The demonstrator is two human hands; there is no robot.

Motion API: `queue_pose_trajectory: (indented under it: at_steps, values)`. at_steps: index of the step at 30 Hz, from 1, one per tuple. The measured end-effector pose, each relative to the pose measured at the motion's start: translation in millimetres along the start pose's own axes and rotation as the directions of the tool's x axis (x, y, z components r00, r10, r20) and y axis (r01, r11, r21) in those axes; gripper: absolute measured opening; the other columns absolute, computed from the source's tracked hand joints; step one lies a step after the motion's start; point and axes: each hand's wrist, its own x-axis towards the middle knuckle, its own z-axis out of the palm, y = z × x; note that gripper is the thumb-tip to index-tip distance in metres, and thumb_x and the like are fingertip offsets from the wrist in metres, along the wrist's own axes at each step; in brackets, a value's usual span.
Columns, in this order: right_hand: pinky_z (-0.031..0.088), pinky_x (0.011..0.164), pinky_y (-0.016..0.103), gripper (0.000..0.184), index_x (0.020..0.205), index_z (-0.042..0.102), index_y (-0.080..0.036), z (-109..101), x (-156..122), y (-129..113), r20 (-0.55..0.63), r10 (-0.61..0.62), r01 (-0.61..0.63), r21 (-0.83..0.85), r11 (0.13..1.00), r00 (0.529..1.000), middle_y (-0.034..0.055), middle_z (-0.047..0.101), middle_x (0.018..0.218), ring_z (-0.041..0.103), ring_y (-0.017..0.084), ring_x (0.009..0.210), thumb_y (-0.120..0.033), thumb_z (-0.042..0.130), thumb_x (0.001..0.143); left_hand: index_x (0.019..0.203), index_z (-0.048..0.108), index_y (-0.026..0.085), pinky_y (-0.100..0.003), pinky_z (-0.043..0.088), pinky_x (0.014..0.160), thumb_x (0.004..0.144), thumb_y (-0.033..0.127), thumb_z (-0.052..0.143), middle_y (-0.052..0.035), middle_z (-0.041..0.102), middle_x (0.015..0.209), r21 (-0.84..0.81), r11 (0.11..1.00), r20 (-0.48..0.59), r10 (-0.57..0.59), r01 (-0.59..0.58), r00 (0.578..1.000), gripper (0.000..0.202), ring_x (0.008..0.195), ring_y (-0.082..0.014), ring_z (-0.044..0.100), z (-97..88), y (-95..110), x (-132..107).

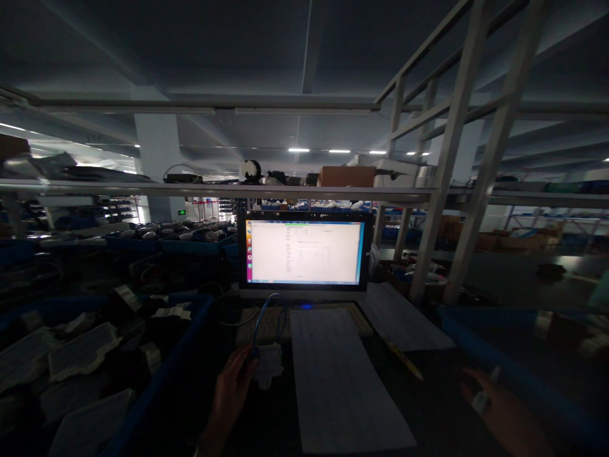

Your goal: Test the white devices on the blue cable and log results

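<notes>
My left hand (233, 381) is closed at the left side of a small white plastic device (269, 365). Its fingers pinch the plug end of a blue cable (257, 330), which loops up over the keyboard (257, 322). Whether the plug is fully seated in the device cannot be made out. At the lower right, my right hand (507, 406) is dim and blurred, its fingers curled around a small pale object (481, 401) of unclear kind. Between the hands lies a long printed paper sheet (340, 381), partly over the keyboard.
A lit monitor (304, 254) stands behind the keyboard. On the left, a blue bin (190, 343) holds several white-topped devices; another blue bin (476, 324) is at the right. A yellow pen (406, 363) lies by a second sheet (404, 320). A loaded shelf (285, 190) spans above.
</notes>
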Motion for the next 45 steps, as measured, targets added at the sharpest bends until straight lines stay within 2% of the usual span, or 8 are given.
queue_pose_trajectory:
  at_steps: [3, 8, 14, 21, 26, 36, 40, 45]
  values:
    - [0.056, 0.066, 0.041, 0.046, 0.093, 0.065, -0.018, -2, 0, -3, 0.037, 0.008, -0.009, 0.037, 0.999, 0.999, 0.0141, 0.072, 0.091, 0.069, 0.029, 0.075, -0.052, 0.043, 0.072, 0.093, 0.070, 0.020, -0.035, 0.057, 0.082, 0.081, 0.057, 0.051, -0.0086, 0.073, 0.097, 0.007, 1.000, 0.019, -0.004, 0.004, 1.000, 0.044, 0.091, -0.0229, 0.069, -0.1, -2, -1]
    - [0.055, 0.071, 0.045, 0.046, 0.100, 0.064, -0.019, -3, -1, -5, -0.040, 0.013, -0.012, 0.035, 0.999, 0.999, 0.0152, 0.069, 0.101, 0.068, 0.032, 0.082, -0.051, 0.045, 0.072, 0.094, 0.070, 0.021, -0.035, 0.057, 0.082, 0.080, 0.057, 0.052, -0.0087, 0.073, 0.097, 0.025, 1.000, 0.011, 0.006, -0.006, 1.000, 0.043, 0.091, -0.0229, 0.069, 0.8, -5, -1]
    - [0.055, 0.067, 0.043, 0.046, 0.095, 0.065, -0.018, 1, -1, 2, 0.067, 0.066, -0.073, 0.100, 0.992, 0.996, 0.0136, 0.072, 0.087, 0.068, 0.030, 0.072, -0.053, 0.045, 0.072, 0.094, 0.070, 0.021, -0.034, 0.057, 0.082, 0.080, 0.060, 0.050, -0.0084, 0.073, 0.098, 0.007, 1.000, 0.016, 0.008, -0.008, 1.000, 0.045, 0.091, -0.0221, 0.069, 0.7, -2, -1]
    - [0.055, 0.067, 0.043, 0.041, 0.091, 0.064, -0.021, 2, -1, 5, 0.040, 0.046, -0.051, 0.113, 0.992, 0.998, 0.0121, 0.072, 0.087, 0.069, 0.030, 0.074, -0.052, 0.048, 0.069, 0.093, 0.070, 0.020, -0.035, 0.057, 0.082, 0.080, 0.060, 0.050, -0.0091, 0.073, 0.096, 0.016, 1.000, 0.008, 0.013, -0.013, 1.000, 0.047, 0.090, -0.0226, 0.069, 0.4, -2, 0]
    - [0.055, 0.075, 0.046, 0.045, 0.096, 0.063, -0.018, 3, -2, 5, 0.046, 0.042, -0.046, 0.086, 0.995, 0.998, 0.0146, 0.071, 0.096, 0.068, 0.032, 0.085, -0.052, 0.045, 0.072, 0.092, 0.070, 0.021, -0.034, 0.058, 0.080, 0.079, 0.060, 0.051, -0.0085, 0.073, 0.095, 0.013, 1.000, -0.002, 0.017, -0.017, 1.000, 0.045, 0.089, -0.0224, 0.070, -0.3, 1, 0]
    - [0.055, 0.068, 0.043, 0.045, 0.098, 0.063, -0.017, -1, -1, 0, -0.024, -0.024, 0.025, 0.026, 0.999, 0.999, 0.0150, 0.070, 0.094, 0.068, 0.029, 0.074, -0.051, 0.044, 0.074, 0.093, 0.070, 0.020, -0.033, 0.058, 0.079, 0.080, 0.060, 0.051, -0.0091, 0.073, 0.095, 0.020, 0.999, 0.003, 0.034, -0.034, 0.999, 0.047, 0.088, -0.0225, 0.070, -0.2, 1, 0]
    - [0.055, 0.066, 0.044, 0.045, 0.096, 0.063, -0.018, -3, -2, -1, 0.039, 0.019, -0.021, 0.049, 0.999, 0.999, 0.0130, 0.071, 0.087, 0.068, 0.030, 0.071, -0.052, 0.043, 0.074, 0.093, 0.071, 0.021, -0.035, 0.058, 0.080, 0.080, 0.061, 0.050, -0.0084, 0.073, 0.095, 0.024, 0.999, -0.008, 0.029, -0.029, 1.000, 0.047, 0.089, -0.0227, 0.070, -0.4, 1, 0]
    - [0.055, 0.061, 0.044, 0.047, 0.096, 0.065, -0.019, -6, -1, -4, 0.079, 0.063, -0.068, 0.059, 0.996, 0.995, 0.0123, 0.072, 0.088, 0.068, 0.030, 0.069, -0.053, 0.044, 0.072, 0.093, 0.070, 0.021, -0.034, 0.058, 0.080, 0.079, 0.062, 0.050, -0.0081, 0.073, 0.096, 0.016, 1.000, 0.010, -0.001, 0.001, 1.000, 0.047, 0.090, -0.0227, 0.070, -1.2, 3, 1]
